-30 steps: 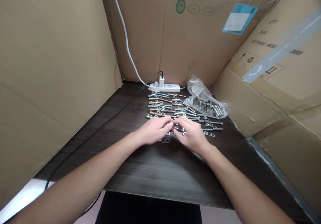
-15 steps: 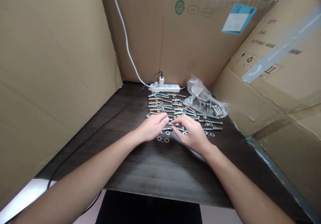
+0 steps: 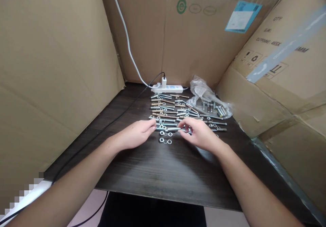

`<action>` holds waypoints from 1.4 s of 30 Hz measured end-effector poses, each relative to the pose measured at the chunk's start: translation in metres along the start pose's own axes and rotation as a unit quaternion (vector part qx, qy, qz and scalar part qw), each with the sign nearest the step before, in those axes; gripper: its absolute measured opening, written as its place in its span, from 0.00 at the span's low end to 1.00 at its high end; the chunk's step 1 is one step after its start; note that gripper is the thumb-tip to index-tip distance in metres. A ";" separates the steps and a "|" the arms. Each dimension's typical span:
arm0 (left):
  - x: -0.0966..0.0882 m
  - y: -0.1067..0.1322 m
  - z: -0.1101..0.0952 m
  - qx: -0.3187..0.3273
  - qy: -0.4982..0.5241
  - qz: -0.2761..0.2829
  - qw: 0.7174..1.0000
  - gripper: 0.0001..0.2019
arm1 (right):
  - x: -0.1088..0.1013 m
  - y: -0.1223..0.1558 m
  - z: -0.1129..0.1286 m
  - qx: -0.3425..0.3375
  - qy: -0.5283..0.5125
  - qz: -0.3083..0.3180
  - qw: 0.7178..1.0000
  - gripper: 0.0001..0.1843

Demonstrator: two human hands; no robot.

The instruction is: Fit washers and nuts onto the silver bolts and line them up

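Observation:
My left hand (image 3: 137,134) rests on the dark wooden desk (image 3: 152,172), its fingertips touching the left end of a silver bolt (image 3: 170,129) lying crosswise in the nearest row. My right hand (image 3: 201,134) pinches the right end of that same bolt with thumb and forefinger. Behind the hands lie rows of several metal bolts (image 3: 168,110) with nuts and washers. A few loose washers and a nut (image 3: 165,141) sit just in front of the held bolt.
A clear plastic bag of bolts (image 3: 210,101) lies at the back right. A white power strip (image 3: 166,88) with a plugged charger, white cable and black cable (image 3: 102,128) sits at the back. Cardboard boxes (image 3: 51,67) wall in the desk on three sides.
My hands have drawn apart sideways, the left moving left and the right moving right. A bolt now lies stretched between them, set down in front of the rows.

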State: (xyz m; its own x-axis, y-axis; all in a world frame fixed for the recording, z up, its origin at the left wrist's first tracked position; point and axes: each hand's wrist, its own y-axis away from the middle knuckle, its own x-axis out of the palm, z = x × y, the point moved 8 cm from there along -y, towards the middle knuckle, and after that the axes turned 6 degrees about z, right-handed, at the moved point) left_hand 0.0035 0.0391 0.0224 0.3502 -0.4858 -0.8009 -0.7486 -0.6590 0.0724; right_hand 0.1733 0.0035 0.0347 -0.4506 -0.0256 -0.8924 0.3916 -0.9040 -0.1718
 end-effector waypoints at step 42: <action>0.004 0.004 -0.010 0.044 -0.089 -0.064 0.993 0.06 | 0.010 -0.003 0.012 -0.014 0.041 0.017 0.999 0.05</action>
State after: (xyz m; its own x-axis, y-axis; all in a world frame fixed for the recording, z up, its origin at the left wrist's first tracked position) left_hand 0.0069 0.0290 0.0254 0.3463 -0.2861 -0.8935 -0.7533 -0.6525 -0.0830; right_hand 0.1582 0.0006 0.0317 -0.3702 -0.0205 -0.9287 0.4281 -0.8910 -0.1509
